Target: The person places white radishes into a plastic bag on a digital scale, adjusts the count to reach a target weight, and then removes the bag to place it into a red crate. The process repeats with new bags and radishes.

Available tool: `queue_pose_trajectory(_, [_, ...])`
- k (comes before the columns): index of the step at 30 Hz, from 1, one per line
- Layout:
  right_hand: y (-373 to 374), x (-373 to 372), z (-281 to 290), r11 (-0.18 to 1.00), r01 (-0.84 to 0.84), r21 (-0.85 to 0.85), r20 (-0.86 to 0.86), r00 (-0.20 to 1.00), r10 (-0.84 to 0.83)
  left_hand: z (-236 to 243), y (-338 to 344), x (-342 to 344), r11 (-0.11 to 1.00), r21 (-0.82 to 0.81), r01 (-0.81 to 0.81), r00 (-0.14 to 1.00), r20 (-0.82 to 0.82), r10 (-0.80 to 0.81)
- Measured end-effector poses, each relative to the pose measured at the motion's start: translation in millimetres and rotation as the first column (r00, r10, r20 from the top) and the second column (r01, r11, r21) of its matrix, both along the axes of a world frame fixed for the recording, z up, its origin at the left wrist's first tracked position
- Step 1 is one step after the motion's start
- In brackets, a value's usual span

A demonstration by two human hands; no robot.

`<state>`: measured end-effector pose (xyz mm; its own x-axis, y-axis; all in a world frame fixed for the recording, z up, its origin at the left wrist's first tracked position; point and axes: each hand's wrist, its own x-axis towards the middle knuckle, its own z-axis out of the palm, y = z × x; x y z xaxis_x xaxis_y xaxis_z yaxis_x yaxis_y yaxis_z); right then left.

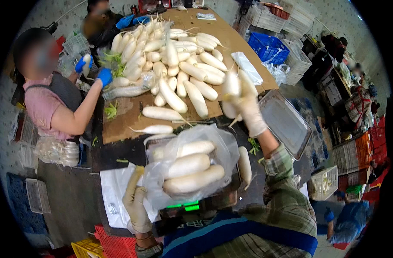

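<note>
My right hand (250, 111), in a pale glove, reaches out to the right of the pile and grips a white daikon (231, 84); both are blurred by motion. Close by my left side, my gloved left hand (137, 201) has its fingers stretched out beside a clear plastic bag (230, 148), with nothing seen in it. Several large daikons (188, 165) lie in that bag, on what looks like a scale with a lit green display (191, 207). Beyond it, a big heap of daikons (175, 92) covers the cardboard-topped table (119, 131).
To the left a co-worker in blue gloves (105, 77) handles a daikon; another person stands farther back. A metal tray (286, 122) sits at the right. One loose daikon (244, 165) lies beside the bag. Flat white bags (121, 195) are near my left hand; a blue crate (268, 47) stands behind.
</note>
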<state>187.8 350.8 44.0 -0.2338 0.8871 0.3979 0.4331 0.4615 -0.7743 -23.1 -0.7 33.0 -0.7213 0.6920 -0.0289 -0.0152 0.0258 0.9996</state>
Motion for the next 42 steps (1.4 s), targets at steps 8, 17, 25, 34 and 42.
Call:
queue_pose_trajectory(8, [-106.6, 122.8, 8.2, 0.667, -0.709, -0.228, -0.959, 0.281, -0.029, 14.8, -43.0, 25.0, 0.978, 0.132, -0.163, 0.954, -0.234, 0.19])
queue_pose_trajectory(17, [-205.8, 162.1, -91.5, 0.531, -0.704, -0.471, -0.855, 0.215, -0.472, 8.7, -69.7, 45.8, 0.994, 0.109, -0.029, 0.968, -0.243, 0.055])
queue_pose_trajectory(25, [-226.5, 122.4, -42.6, 0.764, -0.393, -0.511, -0.743, 0.649, -0.162, -5.5, -21.2, 55.2, 0.997, -0.069, 0.024, 0.655, -0.753, -0.068])
queue_pose_trajectory(34, [-199.3, 113.5, -49.5, 0.876, -0.183, -0.446, -0.485, 0.872, -0.065, -5.5, -39.1, 11.5, 0.988, -0.155, -0.005, 0.92, -0.389, -0.056])
queue_pose_trajectory(42, [-170.1, 193.0, -178.1, 0.879, 0.312, -0.36, 0.343, 0.92, -0.186, -4.9, -42.2, 35.5, 0.994, 0.082, -0.072, 0.991, -0.11, 0.081])
